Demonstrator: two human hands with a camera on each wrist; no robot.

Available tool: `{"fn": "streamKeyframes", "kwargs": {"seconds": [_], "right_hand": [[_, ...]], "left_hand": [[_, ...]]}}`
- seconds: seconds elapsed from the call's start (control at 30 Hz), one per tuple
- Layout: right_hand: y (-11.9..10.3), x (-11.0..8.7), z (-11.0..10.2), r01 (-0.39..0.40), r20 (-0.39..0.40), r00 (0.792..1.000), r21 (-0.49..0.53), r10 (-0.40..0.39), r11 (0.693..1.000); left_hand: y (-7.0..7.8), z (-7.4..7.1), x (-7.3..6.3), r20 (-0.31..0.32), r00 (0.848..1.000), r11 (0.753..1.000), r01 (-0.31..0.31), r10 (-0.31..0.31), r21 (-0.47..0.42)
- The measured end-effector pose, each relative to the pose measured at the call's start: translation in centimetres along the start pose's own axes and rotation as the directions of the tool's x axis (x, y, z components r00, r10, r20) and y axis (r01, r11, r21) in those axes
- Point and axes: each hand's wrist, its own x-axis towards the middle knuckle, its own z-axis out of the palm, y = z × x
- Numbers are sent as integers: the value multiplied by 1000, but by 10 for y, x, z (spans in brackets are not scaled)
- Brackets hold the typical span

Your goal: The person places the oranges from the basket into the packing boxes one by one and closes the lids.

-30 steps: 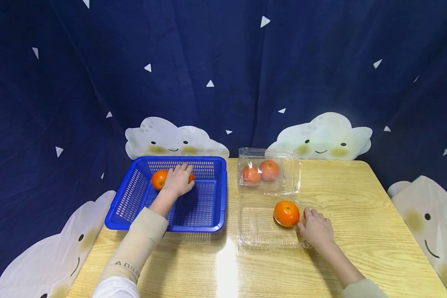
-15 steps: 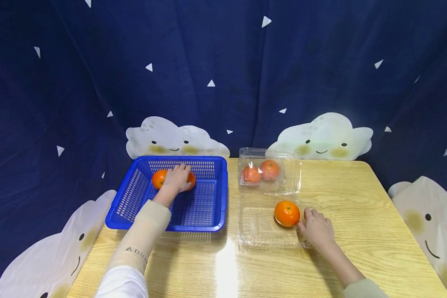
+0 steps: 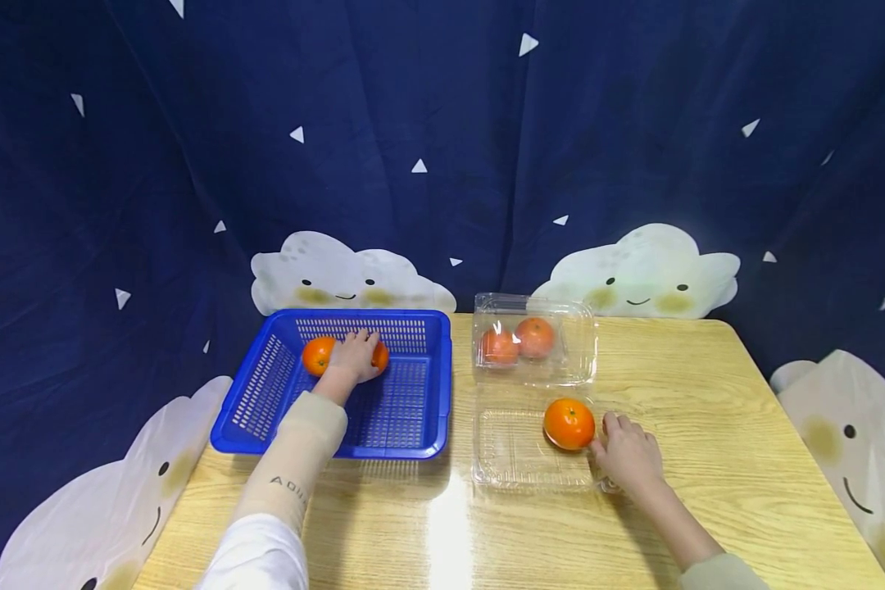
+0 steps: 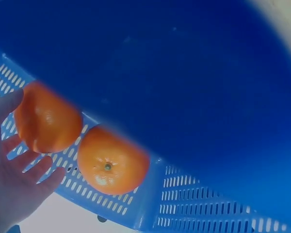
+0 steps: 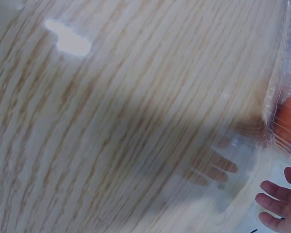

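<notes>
In the head view my left hand point(image 3: 356, 356) reaches into a blue plastic basket point(image 3: 442, 385), over an orange point(image 3: 379, 357). The left wrist view has the thumb at that orange's point(image 4: 48, 119) upper edge and the other fingers spread loosely along its side. A second orange point(image 4: 109, 167) sits right beside it, stem up. On the right, a clear plastic clamshell box point(image 3: 512, 459) lies unfolded with one orange point(image 3: 569, 424) in its near half. My right hand point(image 3: 629, 455) is at the box's right edge, fingers loosely bent, holding no fruit.
Two paler oranges point(image 3: 535, 338) show through the clear plastic lid point(image 3: 571, 360) at the back. Basket and box stand side by side on a wooden table point(image 3: 678, 369). A dark blue curtain point(image 3: 442, 123) with cloud faces hangs directly behind the table.
The left hand has shifted slightly over the orange in the basket, leaving more of the fruit visible, and the left forearm has swung right. The right hand stays in place.
</notes>
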Motion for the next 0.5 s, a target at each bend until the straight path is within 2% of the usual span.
{"fn": "streamKeyframes", "kwargs": {"seconds": [0.3,0.5], "right_hand": [[1,0,2,6,-16,1000,-6,-6,1000],[1,-1,1,11,-15,1000,0,-11,1000]], "left_hand": [[1,6,5,34,999,998,12,-10,-64],[1,9,5,24,999,996,24,-22,-81]]}}
